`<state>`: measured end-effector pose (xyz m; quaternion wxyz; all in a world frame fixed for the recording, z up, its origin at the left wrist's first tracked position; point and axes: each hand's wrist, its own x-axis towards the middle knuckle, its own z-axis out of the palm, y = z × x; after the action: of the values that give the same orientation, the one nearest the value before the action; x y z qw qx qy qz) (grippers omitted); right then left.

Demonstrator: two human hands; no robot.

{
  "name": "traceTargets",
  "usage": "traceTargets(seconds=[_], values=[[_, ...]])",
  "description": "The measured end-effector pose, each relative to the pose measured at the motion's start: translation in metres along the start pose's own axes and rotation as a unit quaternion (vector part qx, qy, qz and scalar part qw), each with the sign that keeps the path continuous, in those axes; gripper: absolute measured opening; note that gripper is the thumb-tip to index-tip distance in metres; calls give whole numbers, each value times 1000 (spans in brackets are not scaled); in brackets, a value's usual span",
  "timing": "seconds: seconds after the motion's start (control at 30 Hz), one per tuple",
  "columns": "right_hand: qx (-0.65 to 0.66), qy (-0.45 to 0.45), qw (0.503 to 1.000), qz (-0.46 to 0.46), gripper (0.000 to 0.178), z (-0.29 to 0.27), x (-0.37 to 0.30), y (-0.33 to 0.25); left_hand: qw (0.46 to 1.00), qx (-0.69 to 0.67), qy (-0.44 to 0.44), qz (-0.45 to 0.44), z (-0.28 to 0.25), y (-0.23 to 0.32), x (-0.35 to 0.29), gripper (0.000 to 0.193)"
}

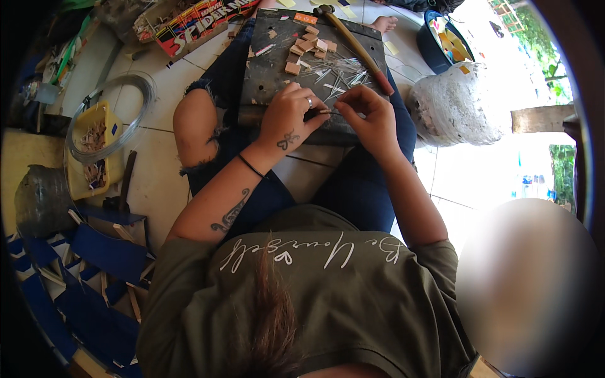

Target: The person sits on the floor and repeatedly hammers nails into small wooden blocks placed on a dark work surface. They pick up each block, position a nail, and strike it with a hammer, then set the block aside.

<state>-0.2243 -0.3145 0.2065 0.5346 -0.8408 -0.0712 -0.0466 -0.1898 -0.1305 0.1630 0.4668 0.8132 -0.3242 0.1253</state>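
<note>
Both my hands meet over the near end of a dark board (pixel 265 75). My left hand (pixel 290 116) is closed, thumb and forefinger pinching a small wooden piece (pixel 324 111). Close beside it, my right hand (pixel 373 120) is closed in a pinch near the piece's right end; what its fingertips hold is too small to make out. Just beyond my fingers lie loose thin metal wires (pixel 337 75). Several small wooden blocks (pixel 305 45) are heaped farther up the board. A hammer (pixel 356 47) with a red-ended wooden handle lies along the board's right side.
On the left are a wire coil (pixel 148 104), a yellow container (pixel 77 173) of wood scraps and blue-covered wooden pieces (pixel 107 252). A printed cardboard box (pixel 189 31) stands at far left. At right are a dark blue bucket (pixel 428 44) and a whitish sack (pixel 447 107). Someone's foot (pixel 384 24) shows beyond the board.
</note>
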Motion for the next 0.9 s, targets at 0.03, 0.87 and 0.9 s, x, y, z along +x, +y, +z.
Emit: traceTargets(seconds=[0.03, 0.87, 0.9], values=[[-18, -1, 1000, -8, 8, 0, 0, -1, 1000, 3, 0, 1, 0, 0, 0, 13], [-129, -23, 987, -98, 8, 5, 10, -12, 1000, -23, 1, -15, -1, 3, 3, 10], [-133, -28, 987, -82, 8, 5, 11, -13, 999, -44, 7, -25, -1, 4, 4, 9]])
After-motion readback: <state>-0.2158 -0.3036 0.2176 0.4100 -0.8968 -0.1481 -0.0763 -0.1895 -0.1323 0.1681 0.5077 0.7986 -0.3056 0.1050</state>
